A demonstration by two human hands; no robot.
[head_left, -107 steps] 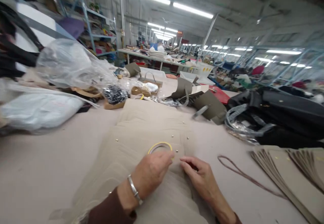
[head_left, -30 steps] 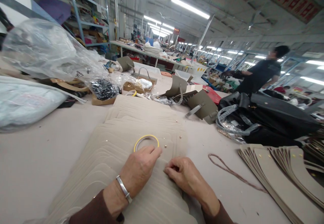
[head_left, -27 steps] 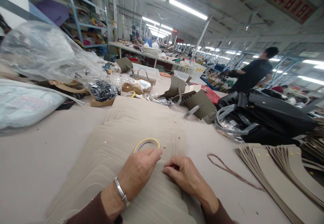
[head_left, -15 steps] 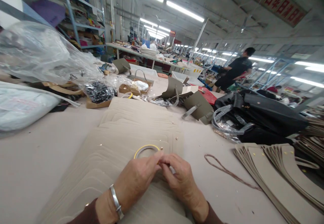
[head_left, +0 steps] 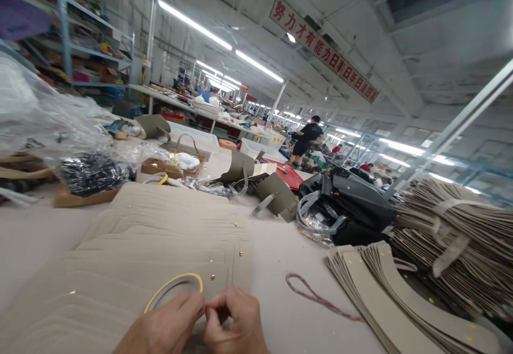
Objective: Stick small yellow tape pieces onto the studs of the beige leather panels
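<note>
Although half hidden by the left hand, first to be listed: one tape roll, yellow at the rim and grey within, over the right part of a beige panel stack on the bench; contact with the stack impossible to tell.

Left fingers: closed, by appearance, on the near side of the roll. Right hand: thumb and forefinger together at the tips, just beside the left fingertips; too small to tell whether pinched on something.

Handling, by judgement: tape roll light, stiff as a ring, not fragile, tacky at any loose end; best taken by the rim. Panels thin, bendable, prone to slide; best taken by an outer edge, clear of the metal studs near the stack's right edge.

Containers: one cardboard box, by the stack's far left corner, heaped with black wrapped items; one open box, beyond the stack's far edge, holding a white bundle; farther off, two white bins, contents indistinct.
</note>
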